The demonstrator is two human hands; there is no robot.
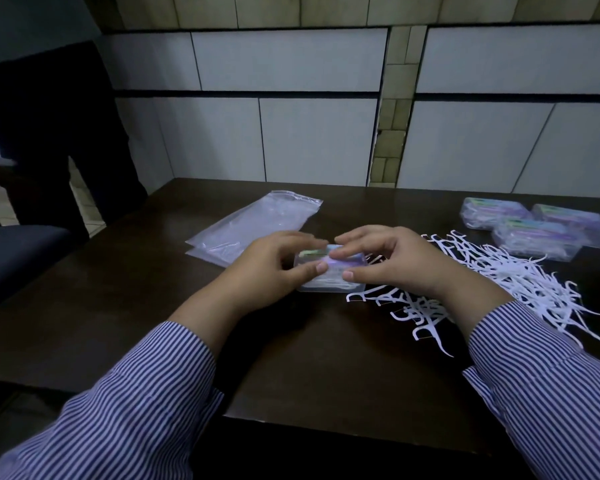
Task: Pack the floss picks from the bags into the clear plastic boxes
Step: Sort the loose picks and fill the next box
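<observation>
Fingers of the left hand (271,268) and right hand (392,261) curl round a clear plastic box (329,271), pinching its labelled lid; the print is unreadable. Loose floss picks (499,275) lie just right of it, empty bags (253,223) behind-left, filled boxes (534,230) far right.

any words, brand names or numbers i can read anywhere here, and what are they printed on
None can be read.
Clear plastic box held by the left hand and right hand: coloured label on the lid, print too blurred to read.
Stacked boxes at far right: green and purple labels, too small and blurred to read.
Plastic bags: no print visible.
Loose floss picks: no markings visible.
</observation>
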